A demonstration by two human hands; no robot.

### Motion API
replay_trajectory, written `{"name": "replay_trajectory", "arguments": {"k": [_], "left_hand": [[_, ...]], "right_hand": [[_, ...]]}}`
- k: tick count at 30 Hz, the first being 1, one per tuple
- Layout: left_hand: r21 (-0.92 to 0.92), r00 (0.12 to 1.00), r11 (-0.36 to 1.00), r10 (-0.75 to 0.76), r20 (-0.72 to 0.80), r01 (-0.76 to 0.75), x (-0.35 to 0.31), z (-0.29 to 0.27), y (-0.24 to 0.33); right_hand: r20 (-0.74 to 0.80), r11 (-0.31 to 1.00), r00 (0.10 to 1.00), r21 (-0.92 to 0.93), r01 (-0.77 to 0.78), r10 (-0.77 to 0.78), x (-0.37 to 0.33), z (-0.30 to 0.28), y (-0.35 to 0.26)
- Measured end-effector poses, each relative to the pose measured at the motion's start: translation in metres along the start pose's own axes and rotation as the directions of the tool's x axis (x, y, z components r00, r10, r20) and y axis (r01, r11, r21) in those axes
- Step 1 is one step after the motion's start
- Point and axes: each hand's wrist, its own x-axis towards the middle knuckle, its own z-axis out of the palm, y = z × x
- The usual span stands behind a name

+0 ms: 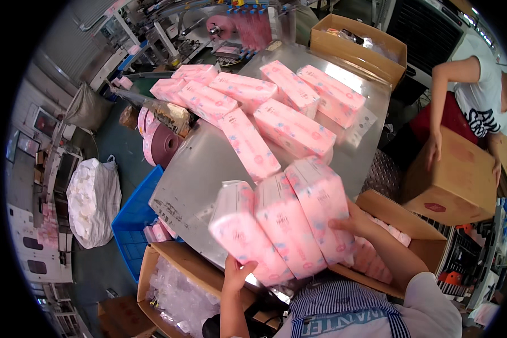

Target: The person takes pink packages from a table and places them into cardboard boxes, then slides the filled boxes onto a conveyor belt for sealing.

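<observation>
Three pink tissue packs are squeezed side by side between my hands, lifted near the metal table's front edge. My left hand presses the outer side of the leftmost pack, its thumb showing. Around the far side of the rightmost pack, my right hand grips with its fingers partly hidden. Beyond them, several more pink tissue packs lie loosely on the metal table. To the right of my right forearm stands an open cardboard box with pink packs inside.
A cardboard box of clear plastic and a blue crate stand left of me. Another open carton sits at the table's far right. At the right, a co-worker's hands hold a closed carton. Machinery with pink rolls stands behind.
</observation>
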Motion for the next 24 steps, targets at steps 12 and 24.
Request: {"name": "replay_trajectory", "arguments": {"k": [12,24], "left_hand": [[0.634,0.938,0.773,-0.193,0.287,-0.035,-0.011,0.089,-0.01],[0.904,0.75,0.379,-0.534,0.39,-0.2,0.066,0.251,-0.109]], "right_hand": [[-0.296,0.969,0.928,0.031,0.246,-0.226,-0.157,-0.033,0.052],[-0.462,0.542,0.729,0.828,0.148,0.506,-0.273,-0.076,0.176]]}}
